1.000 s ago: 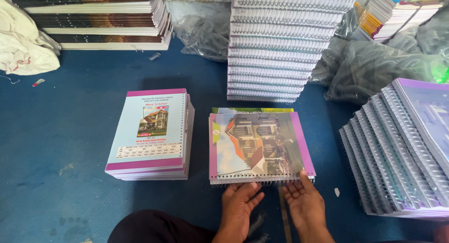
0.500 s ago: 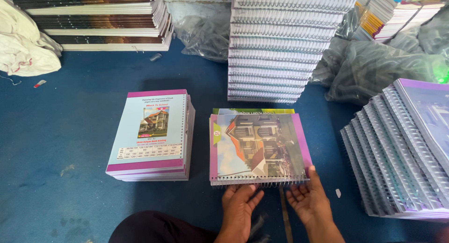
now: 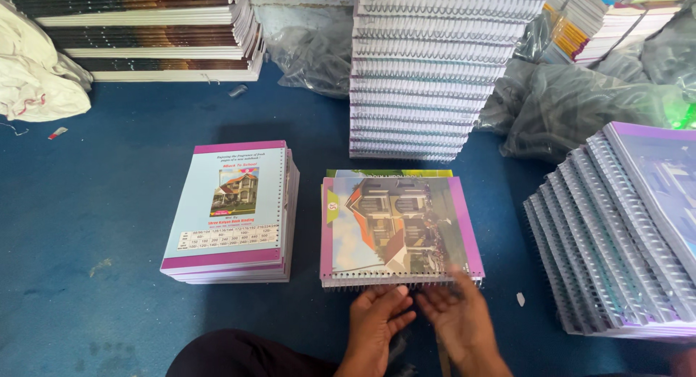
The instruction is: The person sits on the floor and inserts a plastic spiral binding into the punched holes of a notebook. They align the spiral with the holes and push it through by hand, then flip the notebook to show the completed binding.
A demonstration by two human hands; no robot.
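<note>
Fingers (image 3: 395,299) at notebook (image 3: 397,228) spiral edge

Spiral-bound notebook (image 3: 397,228) with a purple-edged cover picturing a house, lying flat on the blue floor just ahead of the left hand (image 3: 377,322) and right hand (image 3: 458,319), wire binding along the edge nearest the fingertips

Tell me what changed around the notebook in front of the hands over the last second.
The right hand slid left along the spiral-bound notebook's coil edge, closing toward the left hand; both now sit side by side at the coil. The notebook and the stack of covers did not move.
</note>
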